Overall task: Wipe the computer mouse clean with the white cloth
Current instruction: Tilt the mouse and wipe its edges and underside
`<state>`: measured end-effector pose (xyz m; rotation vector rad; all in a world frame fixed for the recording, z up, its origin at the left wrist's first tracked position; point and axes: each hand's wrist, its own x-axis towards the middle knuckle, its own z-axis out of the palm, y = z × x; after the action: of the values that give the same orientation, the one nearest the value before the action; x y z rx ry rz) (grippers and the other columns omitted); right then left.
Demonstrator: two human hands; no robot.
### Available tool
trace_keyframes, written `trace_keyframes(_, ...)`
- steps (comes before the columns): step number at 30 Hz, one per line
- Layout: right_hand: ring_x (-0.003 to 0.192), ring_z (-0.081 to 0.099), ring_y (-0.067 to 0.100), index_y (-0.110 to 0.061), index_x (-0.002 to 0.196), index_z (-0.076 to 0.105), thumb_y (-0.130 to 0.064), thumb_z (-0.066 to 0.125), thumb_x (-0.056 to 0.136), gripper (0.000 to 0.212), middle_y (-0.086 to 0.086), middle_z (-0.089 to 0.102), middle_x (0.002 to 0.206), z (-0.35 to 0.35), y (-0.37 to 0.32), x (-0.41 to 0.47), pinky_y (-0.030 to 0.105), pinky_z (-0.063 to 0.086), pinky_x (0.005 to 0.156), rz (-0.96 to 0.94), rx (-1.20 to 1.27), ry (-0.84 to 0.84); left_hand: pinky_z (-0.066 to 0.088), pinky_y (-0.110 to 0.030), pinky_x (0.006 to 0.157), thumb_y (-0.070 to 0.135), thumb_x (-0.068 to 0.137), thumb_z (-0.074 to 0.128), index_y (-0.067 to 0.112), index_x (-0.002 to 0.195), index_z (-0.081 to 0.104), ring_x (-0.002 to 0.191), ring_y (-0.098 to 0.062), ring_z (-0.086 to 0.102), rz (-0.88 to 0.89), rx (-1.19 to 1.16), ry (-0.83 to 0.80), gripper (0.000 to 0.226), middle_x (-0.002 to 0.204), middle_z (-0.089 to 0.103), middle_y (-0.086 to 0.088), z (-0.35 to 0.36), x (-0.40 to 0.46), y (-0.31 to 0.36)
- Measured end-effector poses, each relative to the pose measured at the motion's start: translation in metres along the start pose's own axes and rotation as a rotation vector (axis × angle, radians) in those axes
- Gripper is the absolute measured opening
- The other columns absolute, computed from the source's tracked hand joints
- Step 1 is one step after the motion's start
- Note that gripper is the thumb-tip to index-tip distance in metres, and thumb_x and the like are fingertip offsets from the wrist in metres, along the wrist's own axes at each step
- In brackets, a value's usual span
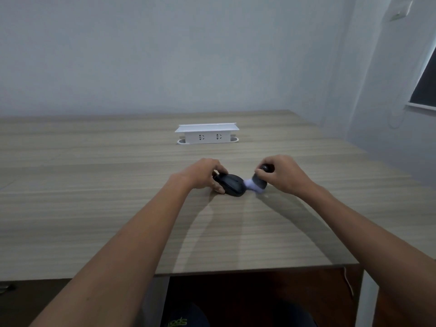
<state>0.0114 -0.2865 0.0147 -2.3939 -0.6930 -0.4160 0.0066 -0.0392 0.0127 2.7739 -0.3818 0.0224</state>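
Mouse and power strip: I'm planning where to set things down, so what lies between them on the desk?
Nothing: in the head view, only bare wooden desk runs between the mouse, held by the left hand, and the white power strip.

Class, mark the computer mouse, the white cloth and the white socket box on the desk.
computer mouse [232, 185], head view, on its black top shell.
white cloth [251, 185], head view, on the white tip beside the mouse.
socket box [207, 137], head view, on its front face between the outlets.
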Motion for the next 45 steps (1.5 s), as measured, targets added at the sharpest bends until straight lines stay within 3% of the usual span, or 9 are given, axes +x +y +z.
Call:
trace_keyframes(5, 0.064, 0.062, 0.000, -0.020, 0.086, 0.080, -0.028, 0.072, 0.086, 0.011, -0.010, 0.074, 0.075, -0.001, -0.016, -0.002, 0.014, 0.045, 0.061, -0.045, 0.134, -0.051, 0.049, -0.041, 0.097, 0.031, 0.067, 0.088, 0.018, 0.125, 0.066, 0.109, -0.023, 0.060, 0.005, 0.028, 0.002, 0.063, 0.121, 0.063, -0.003, 0.000, 0.000, 0.001)
trace_keyframes(10, 0.078, 0.069, 0.018, -0.010, 0.084, 0.080, -0.016, 0.068, 0.084, 0.013, 0.003, 0.077, 0.079, -0.005, -0.004, 0.003, 0.025, 0.049, 0.069, -0.018, -0.052, -0.039, 0.050, -0.043, 0.097, 0.027, 0.068, 0.088, 0.015, 0.122, 0.068, 0.109, -0.025, 0.061, -0.017, -0.021, 0.011, 0.059, 0.120, 0.062, -0.005, 0.002, -0.003, 0.002)
trace_keyframes(13, 0.076, 0.067, 0.010, -0.013, 0.085, 0.081, -0.018, 0.071, 0.084, 0.011, -0.003, 0.077, 0.079, -0.004, -0.014, 0.000, 0.013, 0.044, 0.066, -0.065, 0.037, -0.022, 0.050, -0.043, 0.096, 0.026, 0.068, 0.088, 0.014, 0.121, 0.068, 0.108, -0.026, 0.061, -0.019, -0.018, 0.013, 0.059, 0.119, 0.063, -0.006, 0.002, -0.004, 0.003)
trace_keyframes(25, 0.055, 0.057, 0.000, -0.017, 0.086, 0.081, -0.022, 0.074, 0.085, 0.009, -0.008, 0.070, 0.065, -0.005, -0.015, -0.004, 0.010, 0.040, 0.053, -0.037, 0.110, -0.145, 0.050, -0.042, 0.096, 0.029, 0.067, 0.088, 0.016, 0.123, 0.068, 0.108, -0.025, 0.061, -0.029, -0.017, 0.031, 0.061, 0.119, 0.063, -0.004, 0.003, -0.005, 0.004)
trace_keyframes(29, 0.068, 0.063, 0.007, -0.011, 0.083, 0.080, -0.015, 0.071, 0.084, 0.010, -0.001, 0.075, 0.075, -0.007, -0.006, 0.002, 0.017, 0.042, 0.062, 0.007, 0.022, -0.032, 0.049, -0.042, 0.097, 0.028, 0.068, 0.088, 0.016, 0.122, 0.068, 0.108, -0.025, 0.060, -0.031, -0.014, 0.030, 0.058, 0.120, 0.062, -0.004, 0.003, -0.006, 0.004)
trace_keyframes(34, 0.055, 0.056, 0.000, -0.016, 0.084, 0.081, -0.021, 0.073, 0.085, 0.010, -0.005, 0.070, 0.066, -0.006, -0.018, 0.002, 0.011, 0.039, 0.053, -0.025, 0.099, -0.123, 0.049, -0.041, 0.096, 0.028, 0.069, 0.087, 0.017, 0.122, 0.069, 0.107, -0.024, 0.060, -0.026, -0.005, 0.031, 0.057, 0.117, 0.063, -0.004, 0.002, -0.006, 0.004)
trace_keyframes(37, 0.073, 0.065, 0.012, -0.010, 0.084, 0.080, -0.017, 0.069, 0.085, 0.013, 0.002, 0.075, 0.079, -0.007, -0.007, 0.008, 0.021, 0.042, 0.064, 0.007, -0.047, -0.041, 0.050, -0.041, 0.096, 0.028, 0.069, 0.087, 0.015, 0.120, 0.069, 0.106, -0.025, 0.061, -0.030, -0.004, 0.026, 0.056, 0.117, 0.063, -0.005, 0.003, -0.006, 0.005)
trace_keyframes(42, 0.059, 0.059, 0.000, -0.019, 0.080, 0.080, -0.021, 0.071, 0.084, 0.010, -0.008, 0.072, 0.069, -0.006, -0.017, 0.000, 0.011, 0.042, 0.057, -0.014, 0.082, -0.067, 0.049, -0.037, 0.094, 0.031, 0.070, 0.086, 0.016, 0.124, 0.067, 0.107, -0.024, 0.060, -0.027, 0.033, 0.033, 0.059, 0.119, 0.061, -0.005, 0.003, -0.006, 0.005)
trace_keyframes(45, 0.072, 0.066, 0.013, -0.010, 0.080, 0.080, -0.016, 0.067, 0.083, 0.015, 0.001, 0.076, 0.076, 0.001, -0.010, 0.000, 0.018, 0.045, 0.062, 0.022, -0.041, -0.021, 0.049, -0.037, 0.092, 0.034, 0.073, 0.084, 0.013, 0.125, 0.066, 0.106, -0.025, 0.059, -0.030, 0.088, 0.046, 0.058, 0.118, 0.060, -0.005, 0.006, -0.006, 0.009)
